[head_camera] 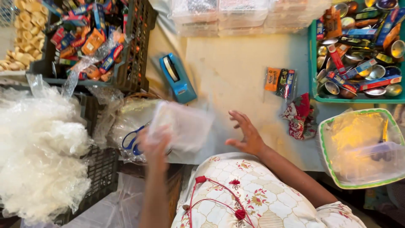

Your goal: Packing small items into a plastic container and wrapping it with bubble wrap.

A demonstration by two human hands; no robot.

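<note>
My left hand (154,143) is blurred by motion and holds a clear plastic bag (181,126) above the near edge of the table. My right hand (247,135) hovers open over the pale table surface (236,71), fingers spread, holding nothing. A small filled packet (280,82) with orange and dark items lies further out on the table. A red patterned cloth (300,116) lies beside it. Blue-handled scissors (133,141) rest in a basket just left of my left hand.
A blue tape dispenser (177,78) sits on the table. A dark crate (135,50) of colourful packets stands at top left. A heap of clear bags (38,147) fills the left. A teal tray (314,67) of small bowls and a green-rimmed bowl (358,147) stand right.
</note>
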